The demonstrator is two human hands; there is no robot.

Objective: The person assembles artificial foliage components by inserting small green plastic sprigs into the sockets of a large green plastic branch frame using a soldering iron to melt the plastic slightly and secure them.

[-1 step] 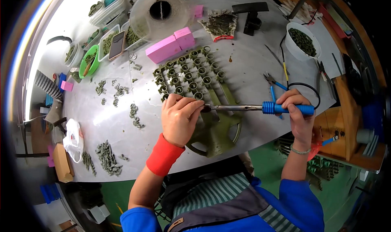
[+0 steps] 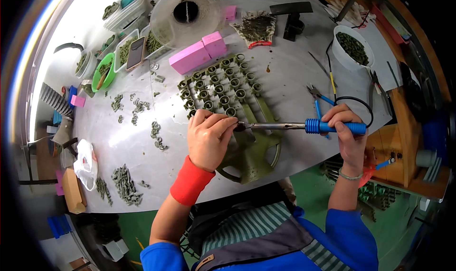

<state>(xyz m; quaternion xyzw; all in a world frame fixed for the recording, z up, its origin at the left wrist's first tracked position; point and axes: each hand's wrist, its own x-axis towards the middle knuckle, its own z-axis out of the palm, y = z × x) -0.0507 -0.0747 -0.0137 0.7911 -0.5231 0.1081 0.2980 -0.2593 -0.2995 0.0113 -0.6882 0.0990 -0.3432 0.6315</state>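
Note:
My right hand point(image 2: 346, 130) is wrapped round the blue handle of a soldering iron point(image 2: 280, 126), its metal shaft pointing left. The iron's dark tip reaches the fingertips of my left hand point(image 2: 209, 135), which wears a red wristband. Those fingers are pinched together over the near edge of an olive-green moulded rack point(image 2: 247, 159); whatever is between them is hidden. Rows of small ring-shaped green cups point(image 2: 224, 100) stand on the rack. Its near end has a broad plate with curved openings, close to my body.
Pink blocks point(image 2: 190, 58) and a large clear tub point(image 2: 164, 24) stand behind the rack. Blue-handled pliers point(image 2: 318, 104) lie beyond the iron, whose cable point(image 2: 365, 102) loops right. Small green parts point(image 2: 126, 185) are scattered left. A white bowl point(image 2: 338, 50) of green pieces stands far right.

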